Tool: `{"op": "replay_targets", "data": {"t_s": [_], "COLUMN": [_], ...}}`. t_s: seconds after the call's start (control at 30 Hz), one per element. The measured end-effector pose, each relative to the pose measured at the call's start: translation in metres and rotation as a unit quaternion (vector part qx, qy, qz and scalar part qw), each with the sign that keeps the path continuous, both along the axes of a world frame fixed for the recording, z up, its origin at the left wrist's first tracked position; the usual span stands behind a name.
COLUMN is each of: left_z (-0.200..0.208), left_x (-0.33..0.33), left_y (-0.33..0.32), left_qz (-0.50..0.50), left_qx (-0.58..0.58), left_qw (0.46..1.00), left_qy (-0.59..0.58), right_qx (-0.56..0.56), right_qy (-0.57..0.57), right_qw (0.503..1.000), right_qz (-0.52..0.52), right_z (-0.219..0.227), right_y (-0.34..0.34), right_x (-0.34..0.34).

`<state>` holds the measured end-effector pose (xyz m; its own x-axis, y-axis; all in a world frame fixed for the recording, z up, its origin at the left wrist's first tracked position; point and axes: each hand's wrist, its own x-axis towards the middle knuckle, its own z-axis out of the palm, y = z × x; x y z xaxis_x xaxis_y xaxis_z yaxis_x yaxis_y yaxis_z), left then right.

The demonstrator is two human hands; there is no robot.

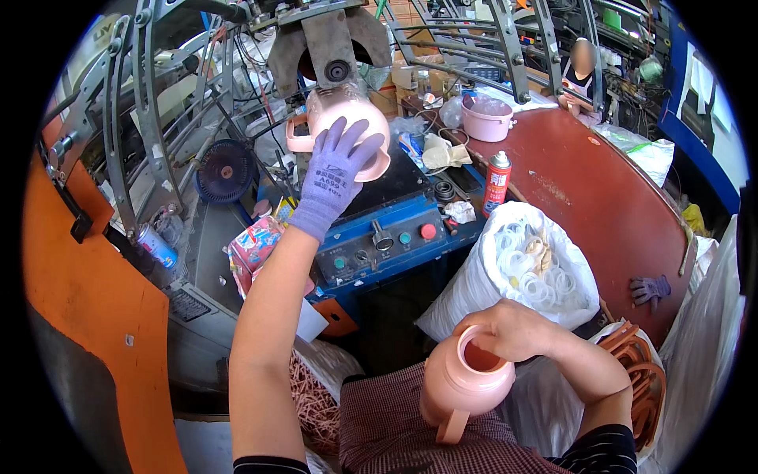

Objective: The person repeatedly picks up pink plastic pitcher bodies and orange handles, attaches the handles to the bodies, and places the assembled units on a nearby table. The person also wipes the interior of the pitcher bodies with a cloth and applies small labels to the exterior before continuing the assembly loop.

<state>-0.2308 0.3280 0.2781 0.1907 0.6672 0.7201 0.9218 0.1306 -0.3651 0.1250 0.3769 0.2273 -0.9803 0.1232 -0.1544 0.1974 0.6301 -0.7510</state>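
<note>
My left hand (338, 172), in a purple knit glove, spreads its fingers over the side of a pink plastic jug (347, 110). That jug lies tilted beneath the machine's metal head (335, 59), its handle to the left and its spout end toward me. Whether the jug is fixed to the machine cannot be seen. Low in front of me, my bare right hand (505, 330) grips a second pink jug (466, 387) by the rim, some fingers inside its mouth. This jug's handle points down toward my checked apron.
A blue control panel (379, 241) with knobs and buttons sits below the machine. To its right stand a white sack (466, 276) of clear rings, a red spray can (497, 183) and a pink bucket (486, 122) on a red table (584, 182). Brown handles (638, 379) fill another bag. Someone sits far right.
</note>
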Motion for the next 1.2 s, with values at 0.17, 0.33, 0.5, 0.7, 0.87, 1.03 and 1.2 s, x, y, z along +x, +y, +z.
{"op": "replay_targets", "data": {"t_s": [0.17, 0.33, 0.5, 0.7, 0.87, 1.03, 1.2], "left_z": [-0.004, -0.003, -0.051, -0.067, -0.086, -0.088, -0.122], "left_x": [-0.004, 0.011, -0.031, -0.088, -0.103, -0.098, -0.052], "left_y": [0.001, -0.013, -0.035, -0.013, 0.001, 0.004, -0.012], "left_qz": [-0.001, 0.001, -0.034, -0.226, -0.271, -0.224, -0.260], "left_qx": [0.012, 0.018, 0.313, 0.377, 0.383, 0.422, 0.342], "left_qw": [1.000, 1.000, 0.864, 0.442, 0.388, 0.339, 0.304], "left_qy": [0.002, -0.026, -0.392, -0.782, -0.793, -0.811, -0.850], "right_qx": [-0.001, 0.008, 0.007, -0.042, -0.041, -0.037, -0.006], "right_qy": [0.002, 0.007, 0.015, 0.004, 0.009, 0.026, 0.047], "right_qw": [1.000, 1.000, 0.999, 0.996, 0.996, 0.996, 0.996], "right_qz": [-0.012, -0.029, -0.048, -0.082, -0.082, -0.074, -0.075], "right_z": [0.006, 0.010, 0.008, 0.010, 0.004, 0.003, 0.008], "right_y": [-0.006, -0.008, -0.007, -0.012, -0.007, -0.010, -0.016], "right_x": [0.004, 0.017, 0.028, 0.025, 0.031, 0.029, 0.035]}}
